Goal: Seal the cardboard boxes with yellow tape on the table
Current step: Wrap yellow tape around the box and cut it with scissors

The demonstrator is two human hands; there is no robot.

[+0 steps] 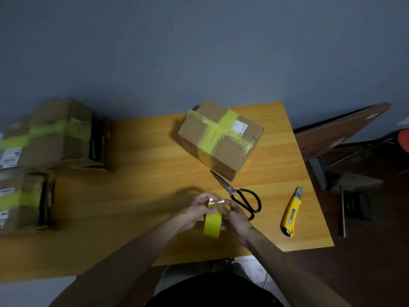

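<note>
- The roll of yellow tape (pixel 213 222) is held upright just above the near edge of the desk (pixel 143 173), between the two hands
- The left hand (pixel 197 209) grips the roll with fingers curled round its side; the right hand (pixel 235 214) holds the other side, and its fingers pinch at the top, where a small shiny end of tape seems lifted
- The step in hand, I judge, is finding and peeling the free end
- The cardboard box (pixel 219 138) stands further back on the desk, apart from the hands, already crossed by yellow strips
- Scissors (pixel 239 193) lie between box and hands; a yellow utility knife (pixel 291 212) lies to the right
- More taped boxes (pixel 48 134) are stacked at the left, blurred
- Next the end must be pulled out long enough, kept flat, then brought to a box seam
</note>
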